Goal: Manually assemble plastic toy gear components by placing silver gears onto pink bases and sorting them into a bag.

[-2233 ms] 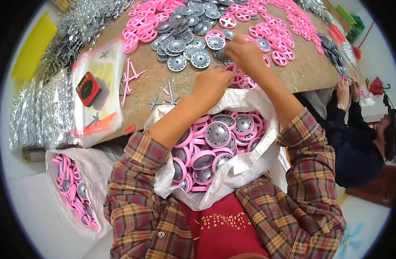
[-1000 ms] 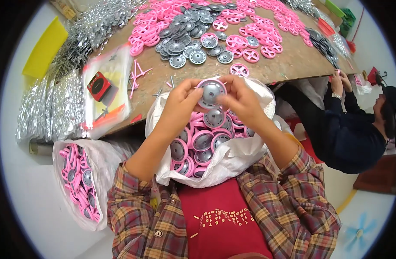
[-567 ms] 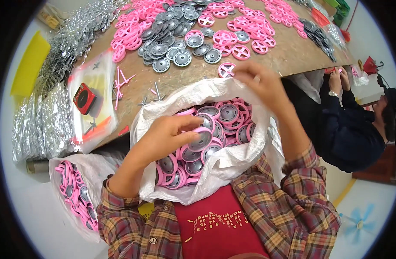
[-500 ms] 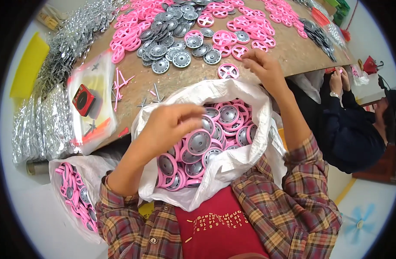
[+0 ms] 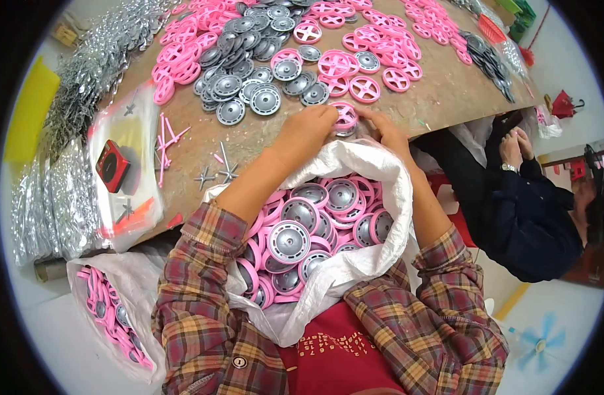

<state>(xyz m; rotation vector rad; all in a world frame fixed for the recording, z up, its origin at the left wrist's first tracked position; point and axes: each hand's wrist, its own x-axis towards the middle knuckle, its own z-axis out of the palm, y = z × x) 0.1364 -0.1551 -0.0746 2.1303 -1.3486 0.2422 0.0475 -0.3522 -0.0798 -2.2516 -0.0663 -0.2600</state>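
At the table's near edge, just beyond the sack's far rim, a pink spoked plastic wheel (image 5: pixel 344 113) lies between my two hands. A grey disc shows partly under its near side. My left hand (image 5: pixel 305 136) has its fingers closed against the wheel's left side. On the other side my right hand (image 5: pixel 385 131) grips with thumb and fingers, the tips partly hidden. Below my forearms a white woven sack (image 5: pixel 364 262) gapes in front of me, filled with pink-rimmed wheels with grey hubs (image 5: pixel 289 241).
Loose pink wheels (image 5: pixel 364 89) and grey discs (image 5: pixel 265 99) pile up across the table (image 5: pixel 440 108). Left are a small red device (image 5: pixel 112 166), pink sticks (image 5: pixel 167 146) and silver foil strips (image 5: pixel 45 204). Another bag (image 5: pixel 78 309) of wheels stands lower left. A seated person (image 5: pixel 525 197) is at right.
My left hand has moved from over the sack up to the table edge. My right hand has come down beside it, and both now hold the pink wheel.
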